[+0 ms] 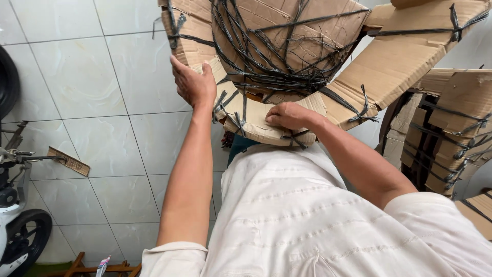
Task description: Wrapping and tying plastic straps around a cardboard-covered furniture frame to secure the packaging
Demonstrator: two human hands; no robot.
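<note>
While the head camera looks down over a white shirt (307,215), the largest item in view is a cardboard structure (287,46) of bent brown panels, laced together with black plastic straps (266,66). It fills the upper centre and rests against the person's front, its lower rim just above the shirt.

Left hand (193,82): raised, fingers extended and half open, palm pressed flat against the left panel of the cardboard structure. It grips nothing; it braces the panel from the side.

Right hand (289,115): fingers curled downward onto the lower rim panel, beside a knotted strap end. The fingertips are tucked under, so whether they pinch a strap or only press the cardboard cannot be determined.

To the right, a stack of similar strapped cardboard pieces (446,133) stands close by, partly hidden by the right forearm. The floor consists of pale glossy tiles (102,102). On the left, part of a scooter (15,215) is visible with its black wheel. A small flat cardboard scrap (69,161) lies on the tiles near it. A wooden frame (97,268) shows at the bottom edge.
</note>
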